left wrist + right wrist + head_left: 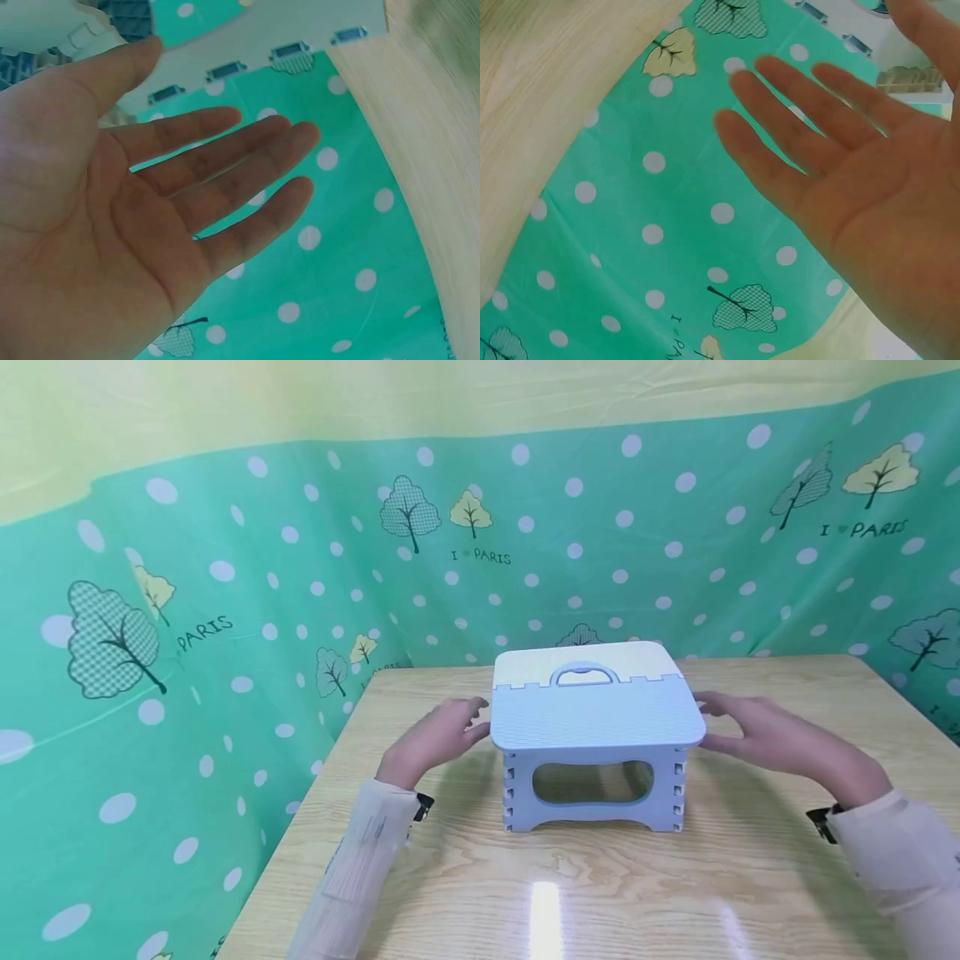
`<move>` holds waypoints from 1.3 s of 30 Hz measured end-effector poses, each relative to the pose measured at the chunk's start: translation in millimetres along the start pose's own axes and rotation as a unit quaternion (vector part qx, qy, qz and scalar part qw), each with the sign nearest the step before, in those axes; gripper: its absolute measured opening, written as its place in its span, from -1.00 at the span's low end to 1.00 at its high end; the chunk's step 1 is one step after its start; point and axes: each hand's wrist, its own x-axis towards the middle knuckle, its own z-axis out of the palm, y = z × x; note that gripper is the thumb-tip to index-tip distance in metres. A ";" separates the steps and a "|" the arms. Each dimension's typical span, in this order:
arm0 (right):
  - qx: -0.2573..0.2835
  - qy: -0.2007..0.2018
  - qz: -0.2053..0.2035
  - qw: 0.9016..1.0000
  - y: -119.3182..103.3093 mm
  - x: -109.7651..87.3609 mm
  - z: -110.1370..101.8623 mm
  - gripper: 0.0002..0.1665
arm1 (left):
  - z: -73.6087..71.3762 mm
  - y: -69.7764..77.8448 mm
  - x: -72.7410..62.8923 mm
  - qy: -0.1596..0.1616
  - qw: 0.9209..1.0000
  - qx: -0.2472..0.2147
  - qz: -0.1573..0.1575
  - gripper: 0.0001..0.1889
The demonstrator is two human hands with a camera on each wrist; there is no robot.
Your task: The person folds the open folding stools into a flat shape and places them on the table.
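On the wooden table (637,877), rather toward its far edge, the folding stool (600,718) stands upright on its unfolded legs, with the carrying handle (585,666) set in its pale seat. From my distant post I see the left hand (438,733) at one short side of the seat and the right hand (783,739) at the other. I think they are placed so, facing each other, because the stool is wide and two sides would give a balanced hold. The fingers of both hands are extended and loosely spread, grasping nothing, and the wrist views show me both palms bare. The fingertips come just beside the seat's rim; whether any of them touch it, I cannot tell. The stool seems to need no support for standing.

As for room, I find most of it at the near side, where bare wood lies before the front leg panel (592,812). Behind, the dotted cloth (225,502) hangs close to the far edge, so I would not push that way. On the left, the same cloth borders the table; on the right, the tabletop continues beyond the wrist, so I judge this side easier.
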 end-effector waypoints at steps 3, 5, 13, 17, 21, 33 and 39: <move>0.028 -0.032 -0.005 0.999 -2.2 -2.7 1.2 -0.11 | -0.1 2.2 -1.5 -0.019 0.999 0.005 0.036 -0.65; 0.041 -0.047 -0.009 0.998 -3.8 -3.8 2.0 -0.08 | -0.6 4.0 -3.3 -0.034 0.998 0.007 0.049 -0.71; 0.072 -0.068 -0.006 0.995 -7.6 -6.0 1.0 0.06 | -3.2 11.7 -9.0 -0.067 0.996 -0.018 0.062 -0.64; 0.078 -0.071 0.002 0.994 -7.1 -6.7 -0.5 0.12 | -3.4 14.2 -11.0 -0.073 0.995 -0.026 0.071 -0.62; 0.084 -0.079 -0.004 0.993 -7.1 -6.2 0.9 0.18 | -3.7 18.0 -14.0 -0.078 0.995 -0.028 0.064 -0.57; 0.125 -0.063 -0.080 0.987 -18.4 -3.0 11.1 0.12 | -5.0 29.6 -25.5 -0.148 0.988 -0.044 0.032 -0.16; 0.159 -0.063 -0.128 0.977 -18.1 1.3 24.5 0.04 | -1.6 34.1 -29.3 -0.171 0.979 -0.102 0.041 -0.01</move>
